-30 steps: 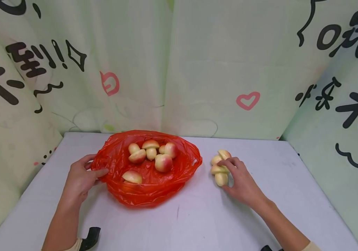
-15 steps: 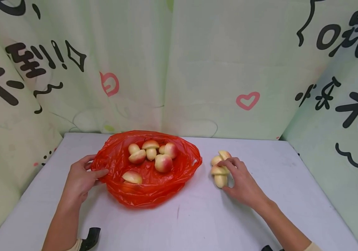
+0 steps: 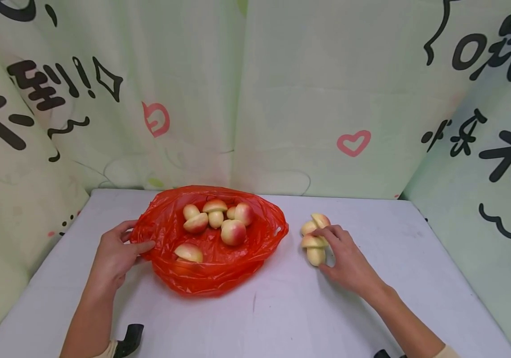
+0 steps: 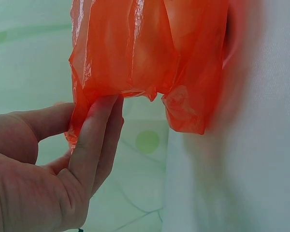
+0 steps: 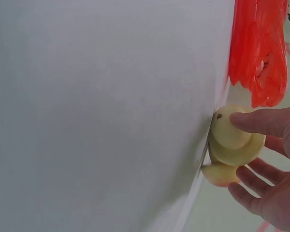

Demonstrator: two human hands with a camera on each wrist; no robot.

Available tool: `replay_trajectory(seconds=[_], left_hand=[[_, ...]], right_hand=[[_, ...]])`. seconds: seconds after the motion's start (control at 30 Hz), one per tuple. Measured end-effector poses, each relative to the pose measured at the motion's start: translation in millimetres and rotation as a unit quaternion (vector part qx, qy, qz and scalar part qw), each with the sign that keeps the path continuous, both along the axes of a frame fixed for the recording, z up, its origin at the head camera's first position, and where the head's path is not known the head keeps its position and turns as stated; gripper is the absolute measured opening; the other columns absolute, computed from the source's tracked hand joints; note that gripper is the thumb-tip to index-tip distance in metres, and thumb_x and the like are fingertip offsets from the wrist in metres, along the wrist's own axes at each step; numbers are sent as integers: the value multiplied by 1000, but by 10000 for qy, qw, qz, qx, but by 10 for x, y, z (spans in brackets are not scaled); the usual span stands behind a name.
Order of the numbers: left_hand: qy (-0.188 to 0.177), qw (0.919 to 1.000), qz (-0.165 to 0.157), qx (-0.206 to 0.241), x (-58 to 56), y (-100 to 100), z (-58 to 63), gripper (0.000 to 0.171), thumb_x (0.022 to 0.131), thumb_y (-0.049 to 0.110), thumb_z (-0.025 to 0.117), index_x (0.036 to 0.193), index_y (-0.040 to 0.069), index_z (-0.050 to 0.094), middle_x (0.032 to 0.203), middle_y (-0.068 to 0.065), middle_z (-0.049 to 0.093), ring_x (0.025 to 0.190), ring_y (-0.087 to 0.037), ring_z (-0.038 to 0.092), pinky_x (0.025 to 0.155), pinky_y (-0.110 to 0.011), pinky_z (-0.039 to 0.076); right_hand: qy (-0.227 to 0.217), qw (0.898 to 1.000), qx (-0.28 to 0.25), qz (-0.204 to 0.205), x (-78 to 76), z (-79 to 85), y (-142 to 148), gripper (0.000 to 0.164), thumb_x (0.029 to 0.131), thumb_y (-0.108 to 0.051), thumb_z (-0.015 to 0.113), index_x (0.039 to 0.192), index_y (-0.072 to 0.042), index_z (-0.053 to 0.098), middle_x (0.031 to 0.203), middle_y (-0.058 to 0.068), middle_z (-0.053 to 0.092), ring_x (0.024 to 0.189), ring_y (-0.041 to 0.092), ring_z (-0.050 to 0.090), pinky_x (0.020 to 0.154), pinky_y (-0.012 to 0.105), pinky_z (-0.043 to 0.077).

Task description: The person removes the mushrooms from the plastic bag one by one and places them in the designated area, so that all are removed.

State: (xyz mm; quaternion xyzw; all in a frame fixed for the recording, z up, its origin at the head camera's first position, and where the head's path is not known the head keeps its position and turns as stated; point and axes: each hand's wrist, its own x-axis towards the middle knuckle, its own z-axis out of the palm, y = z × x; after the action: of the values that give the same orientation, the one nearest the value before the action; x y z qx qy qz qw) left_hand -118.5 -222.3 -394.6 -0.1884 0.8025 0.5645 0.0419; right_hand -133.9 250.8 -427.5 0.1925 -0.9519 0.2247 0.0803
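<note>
A red plastic bag (image 3: 215, 281) lies spread wide at the left-centre of the table. Inside it are several mushroom-shaped pieces (image 3: 233, 232), cream with reddish caps. My left hand (image 3: 113, 253) pinches the bag's left rim, thumb over the edge; in the left wrist view the fingers grip the thin plastic (image 4: 130, 53). To the right of the bag, my right hand (image 3: 347, 258) pinches a cream mushroom (image 3: 315, 255), thumb on its stem end. The right wrist view shows the thumb on that mushroom's stem (image 5: 229, 130). Just behind it sits another mushroom (image 3: 320, 220), partly hidden.
The white table (image 3: 273, 323) has its far edge just behind the bag. A pale green printed curtain (image 3: 291, 99) hangs behind and on both sides. Black straps or mounts (image 3: 130, 340) show near the wrists.
The pinched mushroom's stem has tipped slightly towards me and back. Both hands keep almost the same place, and the bag has not moved.
</note>
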Motion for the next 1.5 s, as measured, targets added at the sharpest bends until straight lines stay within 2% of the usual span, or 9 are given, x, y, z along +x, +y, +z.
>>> replay_trajectory(seconds=[0.43,0.73,0.93,1.1,1.33,1.5], left_hand=[[-9,10000,-29,30,-8,7,16,76,98,14,72,162,5,32,148,-27,46,115,-33,63,76,-28,64],[17,10000,-9,1,-19,-4,5,76,98,14,72,162,4,31,148,-28,47,116,-34,63,76,-27,64],[32,10000,-14,-9,-14,-3,4,76,98,14,72,162,4,31,148,-28,47,115,-34,64,75,-27,64],[43,10000,-35,-9,-9,4,7,76,98,14,72,161,4,32,147,-28,47,115,-34,64,75,-27,64],[50,10000,-30,0,6,7,11,76,98,14,72,161,3,32,148,-28,46,118,-36,63,76,-28,64],[78,10000,-52,-14,15,3,3,75,98,14,72,161,3,33,147,-28,47,115,-35,64,77,-29,64]], right_hand=[[64,9999,-154,17,-17,88,21,68,75,3,84,136,-11,58,130,15,55,125,37,52,97,57,56],[398,9982,-453,7,-78,214,5,60,79,-2,86,133,-8,62,131,13,57,121,34,57,93,58,57],[448,9956,-819,24,-100,308,-128,52,84,-6,84,131,-11,64,132,7,60,118,31,61,89,52,61],[314,9935,-1094,94,-122,361,-259,49,86,-7,83,130,-13,64,133,7,60,119,34,61,92,56,61],[332,9893,-1369,378,-150,412,-441,45,88,-7,81,129,-16,65,132,3,61,118,24,61,93,53,61],[346,9881,-1398,547,-177,427,-567,46,87,-8,81,130,-15,65,132,2,62,116,22,63,93,46,61]])
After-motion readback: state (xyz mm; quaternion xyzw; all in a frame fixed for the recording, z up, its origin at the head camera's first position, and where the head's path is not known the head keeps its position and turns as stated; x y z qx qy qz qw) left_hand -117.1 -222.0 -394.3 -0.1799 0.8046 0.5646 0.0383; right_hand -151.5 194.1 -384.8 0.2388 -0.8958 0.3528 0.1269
